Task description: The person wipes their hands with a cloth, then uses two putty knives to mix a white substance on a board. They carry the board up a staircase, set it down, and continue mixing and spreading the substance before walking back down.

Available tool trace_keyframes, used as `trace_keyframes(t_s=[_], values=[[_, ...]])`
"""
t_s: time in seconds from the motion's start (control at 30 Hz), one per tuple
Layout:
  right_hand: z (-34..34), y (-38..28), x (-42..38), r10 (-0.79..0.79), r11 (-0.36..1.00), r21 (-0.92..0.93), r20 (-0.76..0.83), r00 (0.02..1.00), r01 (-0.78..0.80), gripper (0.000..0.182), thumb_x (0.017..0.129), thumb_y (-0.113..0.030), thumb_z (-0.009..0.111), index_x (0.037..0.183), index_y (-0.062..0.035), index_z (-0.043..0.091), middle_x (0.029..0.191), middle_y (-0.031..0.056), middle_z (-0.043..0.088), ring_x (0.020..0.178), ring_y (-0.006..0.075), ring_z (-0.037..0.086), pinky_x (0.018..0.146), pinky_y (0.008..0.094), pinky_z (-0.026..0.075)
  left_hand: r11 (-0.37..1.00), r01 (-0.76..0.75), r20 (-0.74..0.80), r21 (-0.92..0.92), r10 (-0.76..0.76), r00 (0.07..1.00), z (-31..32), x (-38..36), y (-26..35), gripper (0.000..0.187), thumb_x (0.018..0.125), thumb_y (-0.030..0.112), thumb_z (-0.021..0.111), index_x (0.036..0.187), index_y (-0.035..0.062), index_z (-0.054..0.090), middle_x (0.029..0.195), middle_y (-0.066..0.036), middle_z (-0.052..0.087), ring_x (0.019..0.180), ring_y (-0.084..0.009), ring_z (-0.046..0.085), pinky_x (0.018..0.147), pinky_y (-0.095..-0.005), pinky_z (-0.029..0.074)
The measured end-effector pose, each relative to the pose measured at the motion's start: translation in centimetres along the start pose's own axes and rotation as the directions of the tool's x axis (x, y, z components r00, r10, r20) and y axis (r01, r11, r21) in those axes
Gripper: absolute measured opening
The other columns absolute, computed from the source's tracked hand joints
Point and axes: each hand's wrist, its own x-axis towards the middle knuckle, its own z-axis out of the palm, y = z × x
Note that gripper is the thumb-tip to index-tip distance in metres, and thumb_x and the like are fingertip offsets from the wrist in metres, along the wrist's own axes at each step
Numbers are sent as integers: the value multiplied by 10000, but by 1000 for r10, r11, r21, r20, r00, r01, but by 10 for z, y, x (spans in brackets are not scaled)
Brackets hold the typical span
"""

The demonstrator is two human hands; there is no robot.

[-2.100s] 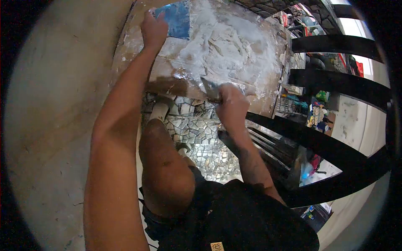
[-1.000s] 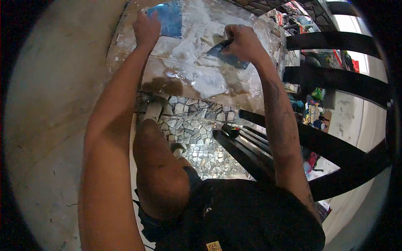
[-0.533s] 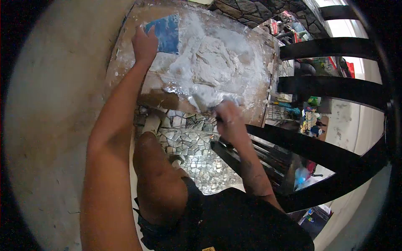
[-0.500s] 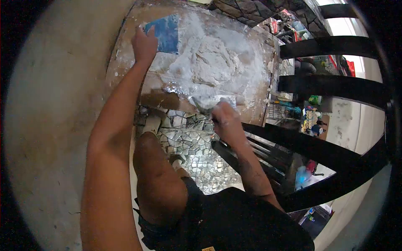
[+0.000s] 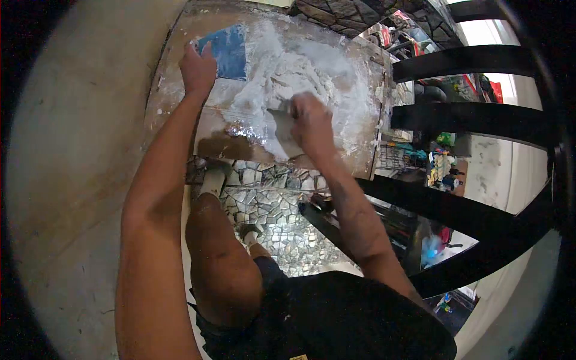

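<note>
At the upper left of the head view my left hand [image 5: 199, 69] grips a flat blue scraper [image 5: 227, 53] by its edge, against the board. My right hand [image 5: 311, 122] is closed at the lower part of a pale, wet-looking mound [image 5: 300, 77] and holds a trowel [image 5: 281, 129], whose blade is partly blurred and angles down to the left. White powder and paste are spread around the mound on the brown board [image 5: 171, 96].
A plain wall [image 5: 72, 180] rises on the left. Black curved bars [image 5: 474, 123] stand on the right, with shelves and assorted items behind them. Below the board lies a mosaic stone floor [image 5: 282, 231]. Stonework [image 5: 336, 13] borders the top.
My right hand has moved up from the board's near edge to the mound with the trowel. My left hand still holds the blue scraper; the view has shifted slightly.
</note>
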Motion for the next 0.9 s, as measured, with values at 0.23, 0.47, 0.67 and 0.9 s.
trace_keyframes(t_s=[0.23, 0.47, 0.67, 0.9], values=[[-8, 55, 80, -49, 990, -121, 152, 987, 68, 198, 549, -18, 578, 743, -8, 545, 681, 204, 570, 649, 372, 569, 573, 407, 437, 995, -101, -47, -20, 100, 994, 0, -1, -3, 400, 841, 257, 559, 1060, -69, 483, 948, -295, 587, 906, -454, 558, 792, -468, 436], [-37, 57, 103, -87, 975, -158, 391, 916, 159, 283, 537, -126, 708, 736, -2, 550, 684, 200, 572, 633, 338, 581, 558, 373, 436, 998, 60, 41, -7, -59, 997, 5, 4, -6, 418, 839, 270, 558, 1074, -67, 482, 960, -293, 584, 918, -449, 555, 805, -469, 434], [-71, 33, 57, -38, 992, -105, 313, 949, 75, 244, 621, -130, 726, 785, -17, 584, 642, 150, 551, 613, 280, 582, 571, 345, 451, 978, -150, -42, 143, 157, 987, 6, 2, -13, 444, 835, 287, 565, 1095, -61, 474, 964, -290, 586, 933, -442, 554, 819, -473, 431], [-33, 45, 1, -140, 935, -320, 72, 988, 156, 156, 706, -69, 637, 861, -73, 635, 887, 106, 593, 751, 290, 573, 657, 378, 471, 998, -44, -64, 49, 47, 997, -3, -4, 7, 436, 844, 289, 550, 1106, -48, 463, 994, -280, 583, 943, -444, 547, 824, -471, 428]])
